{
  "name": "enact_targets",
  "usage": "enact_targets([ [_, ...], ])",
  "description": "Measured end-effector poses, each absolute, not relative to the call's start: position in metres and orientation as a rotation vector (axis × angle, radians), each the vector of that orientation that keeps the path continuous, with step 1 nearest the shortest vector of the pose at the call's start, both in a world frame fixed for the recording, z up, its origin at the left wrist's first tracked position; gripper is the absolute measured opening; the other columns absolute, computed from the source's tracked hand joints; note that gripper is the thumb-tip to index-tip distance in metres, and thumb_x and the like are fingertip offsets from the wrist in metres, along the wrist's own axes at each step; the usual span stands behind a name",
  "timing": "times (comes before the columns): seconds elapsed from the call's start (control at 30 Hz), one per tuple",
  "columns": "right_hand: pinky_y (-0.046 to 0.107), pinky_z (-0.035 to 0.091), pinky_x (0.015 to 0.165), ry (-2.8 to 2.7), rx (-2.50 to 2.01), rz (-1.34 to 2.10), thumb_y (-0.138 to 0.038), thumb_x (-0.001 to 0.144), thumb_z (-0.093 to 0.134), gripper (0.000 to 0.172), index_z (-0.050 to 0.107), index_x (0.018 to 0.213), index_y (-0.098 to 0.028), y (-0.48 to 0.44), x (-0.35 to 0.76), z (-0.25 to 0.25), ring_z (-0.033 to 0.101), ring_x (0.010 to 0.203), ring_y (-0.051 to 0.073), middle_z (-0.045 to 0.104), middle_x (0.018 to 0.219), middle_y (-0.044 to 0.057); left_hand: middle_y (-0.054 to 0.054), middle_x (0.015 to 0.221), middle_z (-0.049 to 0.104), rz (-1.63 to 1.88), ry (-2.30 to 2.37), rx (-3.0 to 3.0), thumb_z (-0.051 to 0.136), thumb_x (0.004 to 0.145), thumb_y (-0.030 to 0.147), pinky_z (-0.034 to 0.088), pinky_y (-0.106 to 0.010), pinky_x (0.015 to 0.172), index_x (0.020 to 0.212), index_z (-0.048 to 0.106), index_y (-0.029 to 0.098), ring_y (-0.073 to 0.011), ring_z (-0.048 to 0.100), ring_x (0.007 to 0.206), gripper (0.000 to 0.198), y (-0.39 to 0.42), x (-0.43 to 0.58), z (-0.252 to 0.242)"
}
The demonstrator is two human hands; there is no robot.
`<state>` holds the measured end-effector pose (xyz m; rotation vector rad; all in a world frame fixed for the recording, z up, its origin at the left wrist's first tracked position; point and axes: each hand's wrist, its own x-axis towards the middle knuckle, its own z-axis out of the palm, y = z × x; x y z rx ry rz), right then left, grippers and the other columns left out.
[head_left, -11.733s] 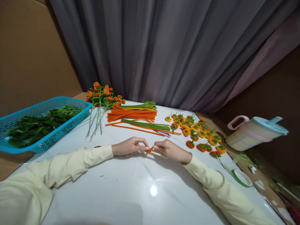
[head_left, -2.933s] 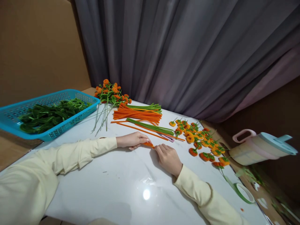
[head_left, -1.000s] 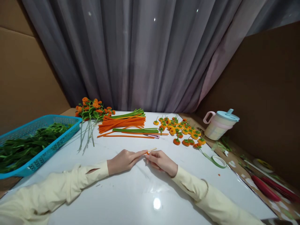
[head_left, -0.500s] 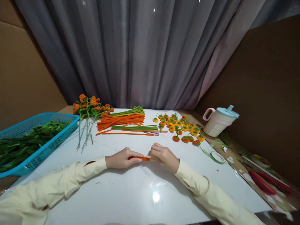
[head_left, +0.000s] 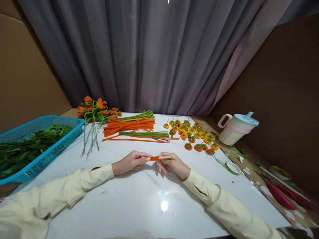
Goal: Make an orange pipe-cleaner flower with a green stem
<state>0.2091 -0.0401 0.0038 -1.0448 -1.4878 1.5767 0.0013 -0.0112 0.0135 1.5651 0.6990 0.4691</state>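
An orange pipe cleaner [head_left: 154,158] is wound in a tight coil round a thin wooden stick [head_left: 165,157], held level above the white table. At the coil's left end my left hand [head_left: 131,162] is closed, thumb and forefinger pinching it. My right hand [head_left: 176,165] pinches the bare stick at the coil's right side, its other fingers hanging loosely below. Beyond the hands lie a bundle of orange pipe cleaners [head_left: 129,126], green pipe cleaners [head_left: 147,134] and pink-handled scissors or tweezers [head_left: 163,140], too small to tell.
Yellow and orange flower heads [head_left: 191,132] are spread at the back right. Orange flowers with stems [head_left: 96,111] lie back left, near a blue basket [head_left: 81,127] of green leaves. Green tape [head_left: 233,168], a lidded cup [head_left: 236,129] and red-handled pliers [head_left: 280,197] are on the right.
Both hands have risen slightly and moved away from me. My right fingers have loosened and dropped, so more of the coil and stick shows.
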Motion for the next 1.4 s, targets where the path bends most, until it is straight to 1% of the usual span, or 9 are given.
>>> enact_targets([
  [0.17,0.016,0.028,0.031,-1.395,-1.026,1.594,-0.046,0.075,0.058,0.033,0.054,0.078,-0.014,-0.04,0.209,0.003,0.044,0.037,0.006,0.061,0.062,0.002,0.008,0.047,0.031,0.565,0.807,1.678,0.045,0.084,0.051,0.02,-0.02,0.042,0.11,0.059,0.011,-0.0073,0.026,0.045,0.05,-0.013,0.005,0.009],
  [0.37,0.015,0.025,0.029,-1.352,-1.062,1.643,-0.044,0.075,0.058,0.032,0.055,0.074,-0.013,-0.043,0.205,0.005,0.045,0.035,0.005,0.063,0.056,0.002,-0.002,0.083,0.066,0.665,0.84,2.154,0.038,0.091,0.039,0.039,-0.02,0.06,0.127,0.05,0.021,-0.0101,0.049,0.059,0.042,-0.015,0.004,0.009],
  [0.6,0.017,0.016,0.025,-1.385,-1.166,1.738,-0.037,0.072,0.049,0.03,0.054,0.055,-0.013,-0.042,0.205,0.009,0.035,0.023,0.006,0.056,0.037,0.003,0.0,0.068,0.069,0.548,0.734,2.692,0.029,0.094,0.028,0.037,-0.018,0.049,0.136,0.038,0.021,-0.0103,0.052,0.043,0.043,-0.017,0.0,-0.003],
  [0.73,0.019,0.017,0.026,-1.423,-1.22,1.695,-0.038,0.072,0.047,0.032,0.053,0.052,-0.013,-0.043,0.205,0.012,0.034,0.023,0.008,0.053,0.035,0.003,-0.002,0.075,0.071,0.555,0.722,2.708,0.035,0.092,0.023,0.04,-0.019,0.054,0.127,0.05,0.021,-0.0116,0.059,0.053,0.039,-0.012,-0.002,-0.007],
  [0.93,0.022,0.032,0.043,-1.42,-1.285,1.087,-0.041,0.08,0.051,0.031,0.055,0.063,-0.017,-0.049,0.214,0.016,0.037,0.039,0.008,0.048,0.043,-0.003,0.0,0.074,0.069,0.693,0.852,2.243,0.038,0.091,0.024,0.038,-0.017,0.056,0.105,0.065,0.018,-0.008,0.051,0.053,0.032,-0.008,-0.001,0.01],
  [1.07,0.034,0.041,0.078,-1.839,-1.053,0.164,-0.027,0.082,0.056,0.013,0.062,0.087,-0.017,-0.05,0.222,0.018,0.055,0.084,0.02,0.065,0.086,0.007,0.001,0.068,0.064,0.647,0.782,2.098,0.039,0.089,0.023,0.034,-0.017,0.052,0.103,0.066,0.016,-0.0074,0.045,0.054,0.031,-0.006,0.0,0.015],
  [1.13,0.039,0.036,0.087,-2.049,-0.956,-0.122,-0.021,0.085,0.055,0.023,0.058,0.107,-0.016,-0.048,0.223,0.014,0.051,0.103,0.024,0.064,0.104,0.01,0.001,0.066,0.061,0.617,0.733,2.076,0.04,0.088,0.023,0.032,-0.017,0.05,0.102,0.066,0.015,-0.0069,0.042,0.052,0.03,-0.005,0.0,0.014],
  [1.23,0.04,0.034,0.086,-2.204,-0.93,-0.276,-0.018,0.088,0.051,0.027,0.053,0.115,-0.015,-0.042,0.222,0.005,0.049,0.107,0.025,0.064,0.105,0.01,0.003,0.059,0.057,0.552,0.671,2.064,0.041,0.088,0.024,0.028,-0.017,0.047,0.104,0.066,0.014,-0.0064,0.035,0.048,0.031,-0.005,0.0,0.013],
  [1.4,0.037,0.033,0.082,-2.242,-0.848,-0.158,-0.015,0.093,0.039,0.017,0.056,0.098,-0.016,-0.038,0.223,-0.001,0.054,0.092,0.019,0.065,0.087,0.007,0.004,0.052,0.05,0.507,0.626,2.072,0.04,0.09,0.029,0.03,-0.018,0.048,0.121,0.056,0.014,-0.0085,0.038,0.05,0.038,-0.007,0.0,0.016],
])
